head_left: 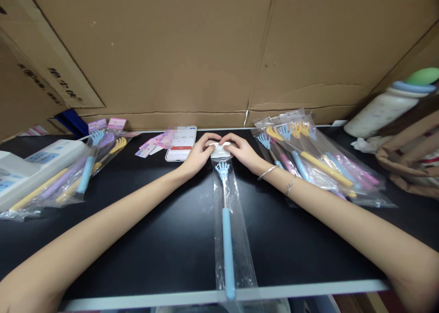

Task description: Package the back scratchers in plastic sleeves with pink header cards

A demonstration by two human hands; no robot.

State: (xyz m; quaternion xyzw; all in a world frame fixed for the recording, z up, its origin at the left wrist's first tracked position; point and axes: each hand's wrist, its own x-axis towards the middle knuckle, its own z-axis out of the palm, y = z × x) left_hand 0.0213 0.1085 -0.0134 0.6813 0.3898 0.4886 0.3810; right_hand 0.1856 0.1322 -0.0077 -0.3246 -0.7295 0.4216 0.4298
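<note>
A blue back scratcher [227, 240] with a hand-shaped head lies lengthwise in a clear plastic bag [242, 240], its handle end reaching the table's front edge. A folded white card [220, 150] sits at the bag's top end, above the scratcher's head. From the left, my left hand [202, 152] pinches this card between thumb and fingers. My right hand [240, 151], with bracelets on its wrist, grips the card's other side. Both sets of fingertips meet near the card's upper edge. What is printed on the card cannot be made out.
Bagged back scratchers in several colours [308, 157] lie to the right. More bagged scratchers [91, 162] rest beside a white device [44, 162] at left. A phone [181, 144] and pink-purple cards [151, 145] lie behind my left hand. A bottle [384, 107] and brown bag [408, 162] stand at right.
</note>
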